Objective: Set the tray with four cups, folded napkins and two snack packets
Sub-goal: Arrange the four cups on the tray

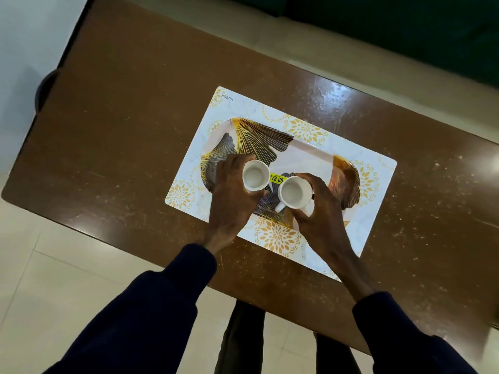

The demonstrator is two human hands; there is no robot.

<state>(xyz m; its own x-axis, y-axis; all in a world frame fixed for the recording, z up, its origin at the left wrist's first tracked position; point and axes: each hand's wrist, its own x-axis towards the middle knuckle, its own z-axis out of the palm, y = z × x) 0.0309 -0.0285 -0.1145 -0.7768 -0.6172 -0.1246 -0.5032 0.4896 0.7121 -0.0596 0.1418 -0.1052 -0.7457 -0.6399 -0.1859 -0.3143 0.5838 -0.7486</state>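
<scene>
A tray [310, 157] printed with gold and dark fan leaves lies on a white placemat [243, 109] with yellow flower patterns. My left hand [229, 195] grips a white cup [255, 176] over the tray's near left part. My right hand [321, 209] grips a second white cup [294, 192], handle pointing towards me, just to the right of the first. Both cups look empty. Whether they rest on the tray or hover above it is unclear. A yellow price sticker [276, 178] shows between the cups. No napkins or snack packets are in view.
The placemat lies on a glossy brown table [121, 130]. A dark green sofa [405, 28] stands beyond the far edge. Pale floor tiles [67, 265] lie near me, with my legs [243, 341] at the table's near edge.
</scene>
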